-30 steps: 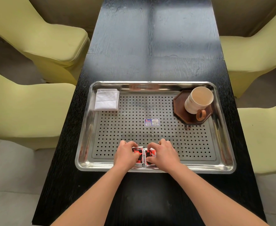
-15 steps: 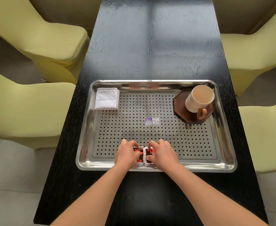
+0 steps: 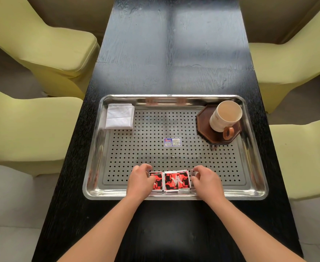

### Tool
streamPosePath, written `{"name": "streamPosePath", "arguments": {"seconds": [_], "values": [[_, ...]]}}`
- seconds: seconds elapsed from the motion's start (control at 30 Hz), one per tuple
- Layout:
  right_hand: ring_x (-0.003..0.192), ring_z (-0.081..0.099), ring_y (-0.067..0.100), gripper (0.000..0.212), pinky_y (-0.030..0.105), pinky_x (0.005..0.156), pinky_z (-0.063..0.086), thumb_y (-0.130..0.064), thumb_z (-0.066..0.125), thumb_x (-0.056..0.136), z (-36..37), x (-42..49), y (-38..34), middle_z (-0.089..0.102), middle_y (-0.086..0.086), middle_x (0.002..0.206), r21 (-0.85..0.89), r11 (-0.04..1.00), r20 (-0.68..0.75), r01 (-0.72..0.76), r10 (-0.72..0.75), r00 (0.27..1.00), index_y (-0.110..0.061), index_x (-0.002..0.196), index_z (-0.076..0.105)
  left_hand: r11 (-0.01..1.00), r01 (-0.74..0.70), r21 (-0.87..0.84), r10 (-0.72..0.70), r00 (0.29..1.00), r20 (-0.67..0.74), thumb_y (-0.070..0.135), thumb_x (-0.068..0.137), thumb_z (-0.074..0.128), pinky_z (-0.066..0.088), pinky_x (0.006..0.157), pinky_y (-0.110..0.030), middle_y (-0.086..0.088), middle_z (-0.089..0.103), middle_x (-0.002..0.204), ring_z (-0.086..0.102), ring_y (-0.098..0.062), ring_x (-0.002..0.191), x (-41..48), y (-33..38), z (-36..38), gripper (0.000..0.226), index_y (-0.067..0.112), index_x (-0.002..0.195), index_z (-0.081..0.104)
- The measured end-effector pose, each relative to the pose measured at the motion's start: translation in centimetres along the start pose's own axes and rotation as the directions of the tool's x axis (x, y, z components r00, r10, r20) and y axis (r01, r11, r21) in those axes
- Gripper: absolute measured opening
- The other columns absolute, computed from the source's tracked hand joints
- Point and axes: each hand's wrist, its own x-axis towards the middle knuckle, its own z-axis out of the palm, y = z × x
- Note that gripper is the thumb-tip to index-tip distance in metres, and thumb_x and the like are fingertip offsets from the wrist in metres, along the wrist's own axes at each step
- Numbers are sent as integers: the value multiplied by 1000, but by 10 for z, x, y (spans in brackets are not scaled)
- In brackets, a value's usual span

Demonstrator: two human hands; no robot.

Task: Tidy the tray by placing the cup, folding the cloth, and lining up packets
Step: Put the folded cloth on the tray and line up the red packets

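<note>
At six o'clock on the tray (image 3: 257, 148), just inside the near rim, two red-and-black packets (image 3: 177, 180) are laid flat side by side, edges touching or nearly so; the left one is partly covered by the left hand (image 3: 140, 181), whose curled fingers and thumb are closed on its outer edge; the right hand (image 3: 206, 183) is set at the outer edge of the right packet, its bent fingertips pinching what looks like the clear seal; whether a third packet lies under that hand cannot be told. Such sachets are judged light, thin and pliant, with slick faces likely to skate on polished steel; they are best taken by the crimped side seals or nudged at the edges, not pressed in the middle, so that the row is squared without buckling. At eleven o'clock a white cloth (image 3: 119, 116) is seen folded into a square; at one o'clock a cream cup (image 3: 225, 116) is stood on a dark octagonal coaster (image 3: 204, 125); a small blue label (image 3: 172, 142) is stuck at the centre. Beyond, the tray is borne by a black table (image 3: 174, 53), flanked by yellow-green chairs (image 3: 32, 120) at three and nine o'clock.
</note>
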Motion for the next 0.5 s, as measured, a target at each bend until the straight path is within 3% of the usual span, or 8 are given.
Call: {"name": "streamPosePath", "arguments": {"seconds": [0.2,0.5], "values": [[102,63,15,29,33,88,54,-20,63,94,6,-3,-10,70,0,111,49,999,86,-4,-1,996,-17,123,64,998,33,-56,-32,999,13,11,89,58,42,67,-18,-3,61,113,59,-13,95,-3,5,-2,39,21,127,60],[100,61,15,26,33,87,53,-18,60,95,1,-4,-10,67,0,108,48,999,96,-10,6,995,-16,120,65,993,64,-103,-61,998,30,9,89,58,56,87,-38,-2,63,110,61,-16,97,-6,4,-5,40,20,127,60]]}}
